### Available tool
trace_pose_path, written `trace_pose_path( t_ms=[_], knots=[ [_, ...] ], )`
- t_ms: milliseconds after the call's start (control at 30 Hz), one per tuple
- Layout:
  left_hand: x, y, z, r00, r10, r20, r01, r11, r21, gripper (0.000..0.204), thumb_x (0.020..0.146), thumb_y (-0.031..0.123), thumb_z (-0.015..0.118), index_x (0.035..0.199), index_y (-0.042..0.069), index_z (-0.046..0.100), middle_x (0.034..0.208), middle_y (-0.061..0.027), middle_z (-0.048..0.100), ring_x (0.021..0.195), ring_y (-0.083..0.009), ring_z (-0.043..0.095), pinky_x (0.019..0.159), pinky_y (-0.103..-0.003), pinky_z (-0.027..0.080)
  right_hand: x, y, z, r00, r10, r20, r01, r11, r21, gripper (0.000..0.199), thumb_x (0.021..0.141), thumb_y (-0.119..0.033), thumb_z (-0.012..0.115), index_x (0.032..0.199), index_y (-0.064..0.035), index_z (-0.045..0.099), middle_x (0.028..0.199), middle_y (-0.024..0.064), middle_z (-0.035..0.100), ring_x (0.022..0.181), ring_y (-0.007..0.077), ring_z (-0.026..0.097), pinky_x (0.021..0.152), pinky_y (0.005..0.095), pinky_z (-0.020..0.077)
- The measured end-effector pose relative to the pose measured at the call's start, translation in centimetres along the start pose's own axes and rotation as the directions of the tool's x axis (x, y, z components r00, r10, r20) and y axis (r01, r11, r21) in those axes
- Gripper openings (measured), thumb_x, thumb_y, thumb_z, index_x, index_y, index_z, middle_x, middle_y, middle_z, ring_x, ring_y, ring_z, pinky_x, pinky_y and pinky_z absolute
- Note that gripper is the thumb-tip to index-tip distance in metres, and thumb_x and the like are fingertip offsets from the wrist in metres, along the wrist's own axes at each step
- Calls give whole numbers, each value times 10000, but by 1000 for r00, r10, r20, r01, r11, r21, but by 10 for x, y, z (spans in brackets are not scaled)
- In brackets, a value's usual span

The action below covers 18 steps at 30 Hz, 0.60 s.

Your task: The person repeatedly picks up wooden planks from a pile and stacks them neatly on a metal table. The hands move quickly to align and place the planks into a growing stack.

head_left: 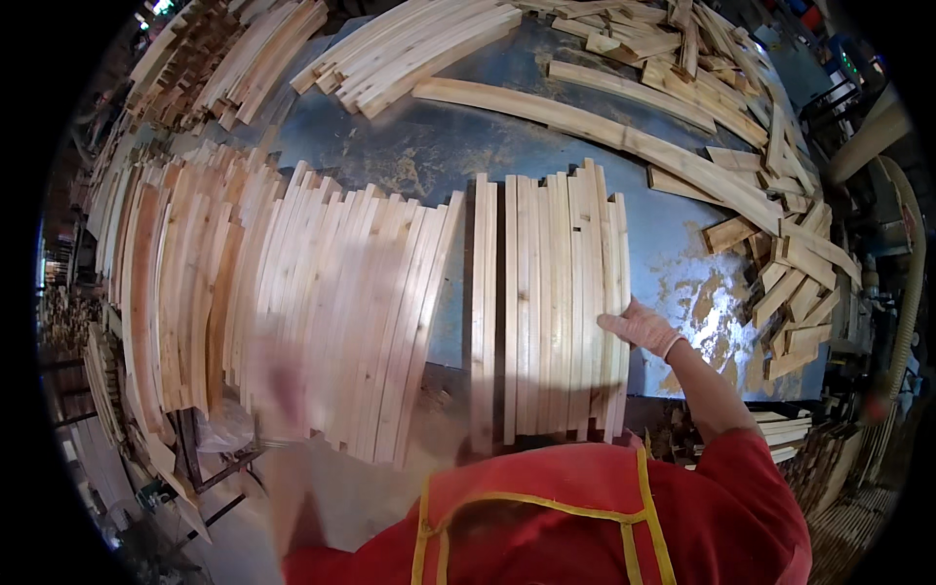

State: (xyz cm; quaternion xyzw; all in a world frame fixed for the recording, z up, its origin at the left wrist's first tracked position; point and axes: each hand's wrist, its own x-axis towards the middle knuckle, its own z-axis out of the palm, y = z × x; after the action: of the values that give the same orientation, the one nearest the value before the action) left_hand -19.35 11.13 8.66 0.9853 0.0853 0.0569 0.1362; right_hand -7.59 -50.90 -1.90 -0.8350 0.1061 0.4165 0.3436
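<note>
A row of pale wooden strips [551,322] lies side by side in front of me, with uneven far ends. My right hand [643,328], in a light glove, grips the row's right edge, its thumb over the outermost strips. The other fingers are partly hidden. Just left of this row, a narrow gap sets apart another wooden strip [484,322]. My left hand [283,385] is smeared by motion over the near part of a wider stack of strips [361,292]. Its fingers cannot be made out.
Darker, reddish strips [166,283] continue the stack to the left. Bundled boards [409,49] lie at the far side of the blue-grey table [390,151]. A long curved board [604,132] reaches toward a heap of offcuts [799,278] at right. Sawdust patches mark the tabletop.
</note>
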Motion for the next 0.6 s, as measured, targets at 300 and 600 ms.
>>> trace_pose_path(
  t_ms=[300,600],
  knots=[
    [-22,263,161,711,-264,651,514,828,-225,980,924,670,701,1584,-33,531,1475,-297,615,1331,-487,642,1143,-540,516,6,9,-16,993,-98,59,103,989,-104,1365,855,-768,801,1703,100,175,1333,315,741,1276,434,720,1098,434,553],
    [-20,292,157,708,-391,588,565,814,-139,903,907,614,708,1567,17,558,1494,-302,605,1367,-497,623,1170,-551,508,20,25,-18,971,-240,-1,240,971,8,1202,861,-648,848,1663,63,305,1373,306,729,1282,435,722,1104,438,549]
  ],
)
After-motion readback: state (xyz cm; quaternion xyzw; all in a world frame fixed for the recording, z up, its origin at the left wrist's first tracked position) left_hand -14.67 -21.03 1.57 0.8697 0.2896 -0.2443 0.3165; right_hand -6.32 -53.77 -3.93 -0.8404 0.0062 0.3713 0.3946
